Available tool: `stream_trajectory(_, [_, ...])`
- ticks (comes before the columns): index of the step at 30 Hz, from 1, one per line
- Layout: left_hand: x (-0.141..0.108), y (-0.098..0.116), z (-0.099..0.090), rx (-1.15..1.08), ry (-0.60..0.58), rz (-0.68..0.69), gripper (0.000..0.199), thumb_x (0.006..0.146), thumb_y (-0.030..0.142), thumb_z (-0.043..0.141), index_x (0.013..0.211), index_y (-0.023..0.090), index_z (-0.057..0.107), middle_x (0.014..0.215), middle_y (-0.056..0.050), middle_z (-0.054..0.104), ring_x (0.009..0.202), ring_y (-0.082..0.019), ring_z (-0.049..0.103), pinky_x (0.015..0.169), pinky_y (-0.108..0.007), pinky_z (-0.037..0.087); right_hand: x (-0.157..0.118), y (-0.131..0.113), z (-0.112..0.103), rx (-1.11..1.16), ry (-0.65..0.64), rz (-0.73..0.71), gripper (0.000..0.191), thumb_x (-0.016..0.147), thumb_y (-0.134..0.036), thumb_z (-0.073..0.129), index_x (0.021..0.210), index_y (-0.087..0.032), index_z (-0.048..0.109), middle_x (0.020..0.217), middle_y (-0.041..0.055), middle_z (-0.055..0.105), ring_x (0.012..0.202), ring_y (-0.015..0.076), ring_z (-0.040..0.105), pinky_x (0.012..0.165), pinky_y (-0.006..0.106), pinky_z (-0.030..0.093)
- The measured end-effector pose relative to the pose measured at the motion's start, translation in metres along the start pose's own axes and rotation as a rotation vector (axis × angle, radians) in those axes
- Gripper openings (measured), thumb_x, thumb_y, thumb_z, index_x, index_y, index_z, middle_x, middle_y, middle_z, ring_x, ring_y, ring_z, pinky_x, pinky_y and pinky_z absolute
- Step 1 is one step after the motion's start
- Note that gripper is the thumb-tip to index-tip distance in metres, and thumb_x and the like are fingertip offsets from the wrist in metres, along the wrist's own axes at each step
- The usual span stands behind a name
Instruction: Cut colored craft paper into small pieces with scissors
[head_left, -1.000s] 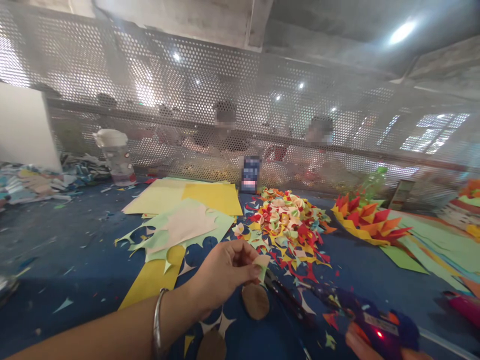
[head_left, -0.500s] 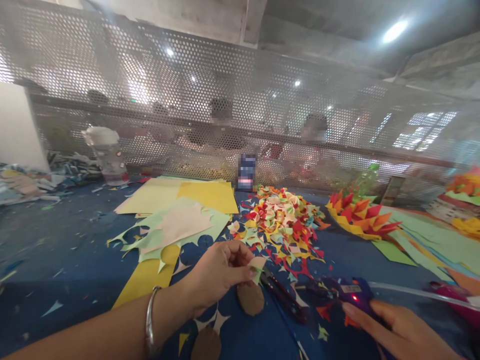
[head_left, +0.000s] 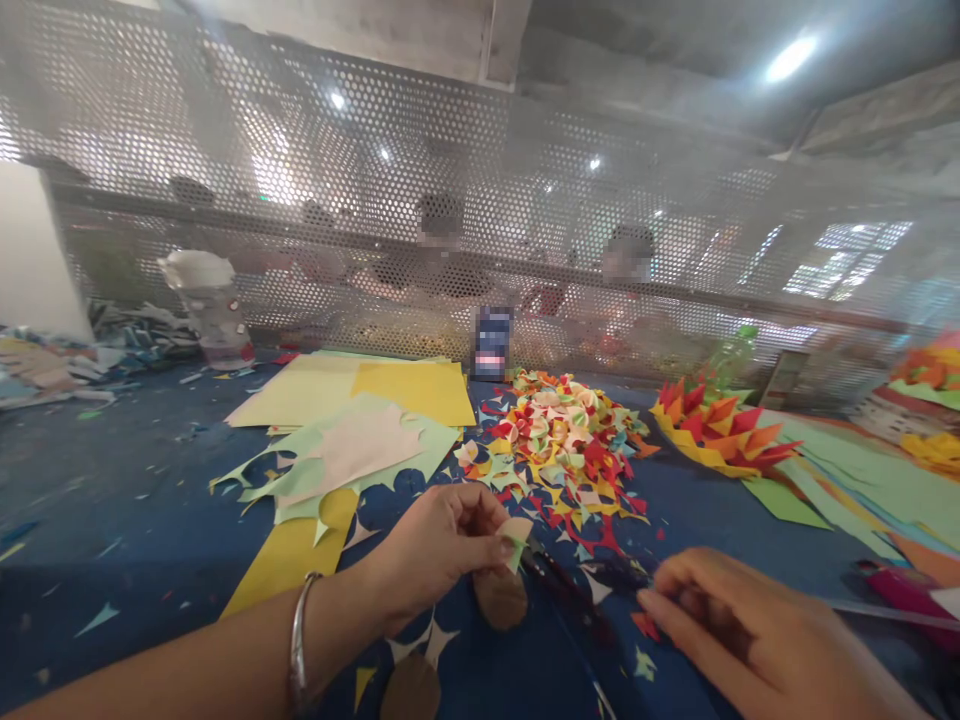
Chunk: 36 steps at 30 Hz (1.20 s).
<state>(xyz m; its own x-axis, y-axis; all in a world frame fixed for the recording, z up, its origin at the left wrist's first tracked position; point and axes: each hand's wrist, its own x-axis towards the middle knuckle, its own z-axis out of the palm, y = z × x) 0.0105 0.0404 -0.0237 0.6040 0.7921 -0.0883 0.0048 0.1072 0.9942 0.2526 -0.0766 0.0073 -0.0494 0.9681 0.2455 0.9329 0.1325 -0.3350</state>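
Blue table (head_left: 176,480), left hand (head_left: 442,555) pinching paper (head_left: 517,530), right hand (head_left: 739,630) now closer

No text, label, brand, number or sign is readable, the upright phone's screen (head_left: 492,343) being pixelated

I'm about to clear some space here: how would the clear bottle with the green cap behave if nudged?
The clear bottle with the green cap would probably tip easily, since it stands upright and looks narrow. Its see-through walls suggest thin, light plastic, though I can't tell how full it is. Toppled, its roundish body might roll.
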Motion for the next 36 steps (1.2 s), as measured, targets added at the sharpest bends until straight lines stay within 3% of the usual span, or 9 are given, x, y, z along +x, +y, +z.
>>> stream_trajectory(4, [0.000,-0.001,0.001,0.043,0.007,0.022,0.018,0.064,0.023,0.073,0.072,0.017,0.058,0.064,0.002,0.062,0.061,-0.012,0.057,0.060,-0.025,0.042,0.026,-0.039,0.008,0.063,-0.071,-0.094,0.011,0.088,-0.033,0.052,0.087,-0.024,0.059,0.070,-0.0011,0.062,0.050,0.0117,0.057,0.048,0.021,0.046])
stream_trajectory(9, [-0.002,0.001,0.001,-0.035,-0.039,-0.015,0.026,0.060,0.027,0.079,0.073,0.015,0.060,0.063,0.001,0.063,0.058,-0.012,0.058,0.060,-0.026,0.044,0.048,-0.056,0.022,0.048,-0.065,-0.163,0.006,0.085,-0.026,0.056,0.088,-0.024,0.060,0.075,-0.0008,0.061,0.062,0.0146,0.058,0.054,0.025,0.044])
stream_trajectory(14, [-0.002,0.000,0.000,-0.039,-0.031,-0.022,0.026,0.061,0.027,0.080,0.076,0.014,0.063,0.063,0.001,0.064,0.057,-0.012,0.058,0.058,-0.025,0.043,0.051,-0.057,0.030,0.097,-0.052,-0.202,0.009,0.086,-0.018,0.052,0.081,-0.023,0.059,0.072,-0.0026,0.059,0.060,0.0121,0.055,0.055,0.023,0.041])
stream_trajectory(21, [-0.003,0.001,-0.001,-0.021,-0.032,-0.011,0.022,0.062,0.026,0.079,0.075,0.014,0.064,0.060,0.003,0.062,0.055,-0.009,0.055,0.056,-0.023,0.041,0.051,-0.053,0.037,0.185,-0.048,-0.210,0.011,0.088,-0.019,0.051,0.078,-0.022,0.056,0.072,-0.0026,0.058,0.060,0.0114,0.053,0.053,0.022,0.039])
stream_trajectory(36, [-0.006,0.005,-0.001,-0.153,-0.165,-0.079,0.021,0.066,0.022,0.075,0.083,0.012,0.067,0.072,-0.004,0.069,0.064,-0.013,0.062,0.067,-0.027,0.048,0.051,-0.045,0.041,0.300,-0.040,-0.219,0.017,0.092,-0.028,0.050,0.077,-0.021,0.058,0.068,-0.0027,0.056,0.058,0.0117,0.050,0.054,0.023,0.038])
